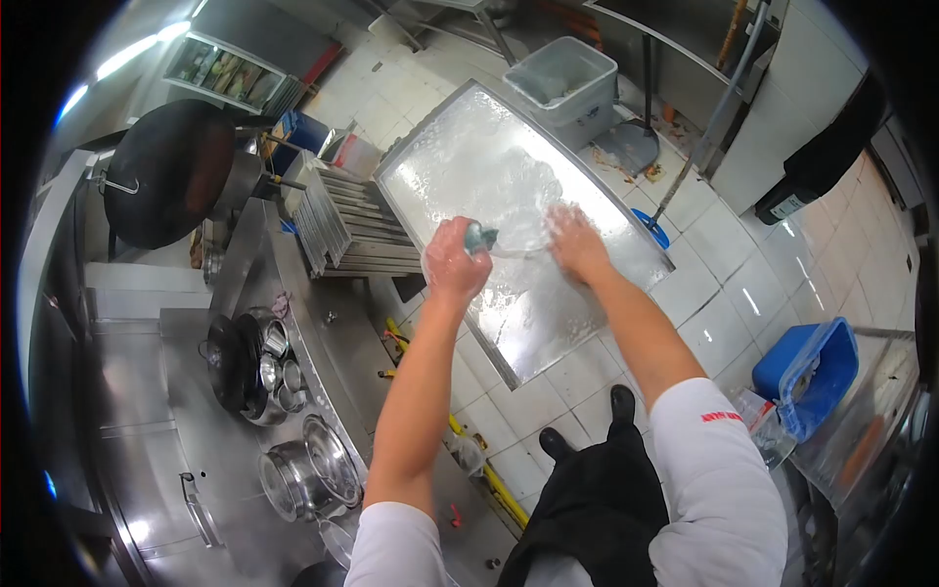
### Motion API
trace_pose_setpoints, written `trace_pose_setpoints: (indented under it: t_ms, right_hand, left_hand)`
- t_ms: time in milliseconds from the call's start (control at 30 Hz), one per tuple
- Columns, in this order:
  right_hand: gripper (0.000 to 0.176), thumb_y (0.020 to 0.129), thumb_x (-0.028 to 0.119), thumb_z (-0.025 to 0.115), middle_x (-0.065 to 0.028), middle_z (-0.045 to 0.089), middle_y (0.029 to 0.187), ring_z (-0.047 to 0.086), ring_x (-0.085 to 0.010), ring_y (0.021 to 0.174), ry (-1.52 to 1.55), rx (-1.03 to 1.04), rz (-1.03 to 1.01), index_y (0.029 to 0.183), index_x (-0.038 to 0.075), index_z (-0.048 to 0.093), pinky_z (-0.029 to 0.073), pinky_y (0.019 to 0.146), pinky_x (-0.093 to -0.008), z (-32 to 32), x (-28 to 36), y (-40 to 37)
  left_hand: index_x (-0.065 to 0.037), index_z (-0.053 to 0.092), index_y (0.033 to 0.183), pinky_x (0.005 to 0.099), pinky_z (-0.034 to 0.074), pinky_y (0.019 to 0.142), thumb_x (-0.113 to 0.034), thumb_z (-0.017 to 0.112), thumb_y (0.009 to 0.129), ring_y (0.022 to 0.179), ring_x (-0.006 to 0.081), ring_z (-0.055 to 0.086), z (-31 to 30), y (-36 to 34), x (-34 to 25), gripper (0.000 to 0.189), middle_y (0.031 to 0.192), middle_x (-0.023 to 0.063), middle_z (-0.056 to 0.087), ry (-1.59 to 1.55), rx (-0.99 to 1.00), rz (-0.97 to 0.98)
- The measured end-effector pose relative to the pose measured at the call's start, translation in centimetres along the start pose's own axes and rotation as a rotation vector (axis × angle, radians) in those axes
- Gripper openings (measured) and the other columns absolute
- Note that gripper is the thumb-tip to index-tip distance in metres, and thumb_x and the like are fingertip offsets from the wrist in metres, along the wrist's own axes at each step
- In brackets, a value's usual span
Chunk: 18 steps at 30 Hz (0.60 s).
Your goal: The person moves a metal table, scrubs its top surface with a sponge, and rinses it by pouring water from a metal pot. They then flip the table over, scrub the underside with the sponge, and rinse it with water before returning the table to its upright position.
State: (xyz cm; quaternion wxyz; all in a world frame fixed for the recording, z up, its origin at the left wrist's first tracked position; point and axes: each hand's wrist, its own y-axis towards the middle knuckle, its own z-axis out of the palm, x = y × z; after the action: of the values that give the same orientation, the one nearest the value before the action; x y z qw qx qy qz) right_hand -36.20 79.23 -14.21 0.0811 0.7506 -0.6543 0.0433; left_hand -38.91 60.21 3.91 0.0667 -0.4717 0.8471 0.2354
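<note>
A large flat metal panel (548, 313), wet and streaked with white suds, stretches out in front of me. My left hand (455, 262) is closed around a small teal-green object (478, 237) over the panel's left side. Its dark tip points right, and my fingers hide the rest, so I cannot make out its exact kind. My right hand (577, 243) lies on the sudsy surface to the right, fingers stretched out and slightly blurred. Nothing shows in that hand, though what is under the palm is hidden.
Left of the panel stand slatted metal filters (352, 220) and a steel counter (342, 391) with pots (293, 479). A black wok (171, 174) hangs at upper left. Behind is a grey plastic bin (567, 83); a long-handled dustpan (626, 147) and a blue bin (807, 377) are right.
</note>
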Motion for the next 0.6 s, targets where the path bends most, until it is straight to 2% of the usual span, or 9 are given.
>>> trace_pose_setpoints:
  t_ms: [67, 133, 167, 233, 300, 367, 467, 533, 600]
  right_hand:
    - [0.049, 0.091, 0.01, 0.04, -0.0132, 0.031, 0.152, 0.028, -0.0254, 0.14, -0.01, -0.375, 0.094, 0.139, 0.001, 0.04, 0.019, 0.117, -0.0423, -0.8, -4.0, -0.6]
    - [0.053, 0.086, -0.001, 0.038, -0.0194, 0.04, 0.143, 0.038, -0.0277, 0.134, 0.107, -0.402, 0.214, 0.139, 0.002, 0.039, 0.026, 0.113, -0.0446, -2.2, -7.2, -1.7]
    - [0.055, 0.087, 0.0, 0.039, -0.0212, 0.048, 0.134, 0.045, -0.0296, 0.127, 0.081, -0.384, 0.266, 0.141, 0.004, 0.036, 0.033, 0.106, -0.0451, -2.2, -8.6, -2.6]
    - [0.057, 0.088, 0.002, 0.04, -0.0229, 0.056, 0.125, 0.053, -0.0316, 0.119, 0.047, -0.365, 0.313, 0.143, 0.007, 0.033, 0.04, 0.1, -0.0457, -3.1, -10.0, -3.5]
    - [0.044, 0.089, 0.008, 0.043, -0.025, 0.065, 0.099, 0.063, -0.0402, 0.093, 0.313, 0.16, 0.481, 0.134, 0.008, 0.038, 0.049, 0.08, -0.0503, -4.4, -10.6, -4.1]
    - [0.034, 0.09, 0.01, 0.043, -0.0255, 0.064, 0.09, 0.062, -0.0437, 0.083, 0.319, 0.079, 0.433, 0.124, 0.006, 0.041, 0.047, 0.073, -0.0528, -2.4, -11.4, -5.0]
    - [0.018, 0.092, 0.014, 0.042, -0.027, 0.063, 0.08, 0.06, -0.0477, 0.075, 0.301, 0.002, 0.406, 0.108, 0.005, 0.042, 0.046, 0.066, -0.0559, -2.7, -11.0, -5.8]
    - [0.013, 0.094, 0.015, 0.041, -0.028, 0.062, 0.08, 0.059, -0.0483, 0.076, 0.275, 0.017, 0.441, 0.101, 0.005, 0.041, 0.045, 0.067, -0.0565, -3.6, -11.2, -5.0]
    - [0.014, 0.096, 0.018, 0.04, -0.0278, 0.061, 0.076, 0.059, -0.048, 0.075, 0.302, 0.09, 0.512, 0.103, 0.006, 0.042, 0.045, 0.065, -0.0562, -3.3, -10.8, -5.0]
  left_hand:
    - [-0.009, 0.061, 0.103, 0.0452, 0.047, 0.069, -0.008, 0.064, 0.072, 0.085, 0.0352, 0.059, 2.4, -1.7, -0.1, 0.031, 0.09, 0.0145, 0.057, -0.034, 0.06, -0.014]
    - [-0.021, 0.046, 0.138, 0.051, 0.033, 0.105, -0.024, 0.067, 0.073, 0.124, 0.0412, 0.043, 7.6, -6.9, 0.6, 0.069, 0.125, 0.0243, 0.05, -0.082, 0.286, 0.034]
    - [-0.024, 0.041, 0.143, 0.0541, 0.02, 0.112, -0.035, 0.066, 0.077, 0.134, 0.0426, 0.032, 9.6, -9.2, -0.3, 0.071, 0.141, 0.0246, 0.039, -0.184, 0.388, 0.019]
    - [-0.021, 0.044, 0.141, 0.0572, 0.02, 0.111, -0.045, 0.054, 0.088, 0.137, 0.0414, 0.028, 11.6, -10.9, -3.7, 0.059, 0.147, 0.0166, 0.035, -0.084, 0.564, 0.105]
    - [-0.018, 0.04, 0.143, 0.0584, 0.016, 0.112, -0.041, 0.045, 0.093, 0.139, 0.0411, 0.024, 14.5, -10.2, -4.0, 0.056, 0.15, 0.0121, 0.032, -0.118, 0.446, 0.254]
    - [-0.015, 0.035, 0.145, 0.0593, 0.007, 0.113, -0.035, 0.035, 0.096, 0.142, 0.0385, 0.019, 19.4, -5.7, -0.4, 0.053, 0.154, 0.0106, 0.025, 0.061, 0.513, 0.297]
    - [-0.013, 0.022, 0.15, 0.0555, -0.003, 0.115, -0.03, 0.026, 0.099, 0.145, 0.032, 0.01, 20.9, 7.4, 10.3, 0.055, 0.157, 0.0129, 0.017, -0.334, 0.298, -0.098]
    - [-0.009, 0.017, 0.151, 0.0492, 0.003, 0.117, -0.027, 0.029, 0.098, 0.145, 0.0333, 0.008, 19.0, 13.8, 14.0, 0.057, 0.157, 0.0139, 0.017, 0.068, 0.129, -0.221]
    - [-0.009, 0.018, 0.151, 0.0471, 0.006, 0.117, -0.026, 0.03, 0.098, 0.145, 0.0336, 0.01, 21.6, 15.3, 11.5, 0.057, 0.156, 0.0149, 0.017, -0.203, 0.163, -0.136]
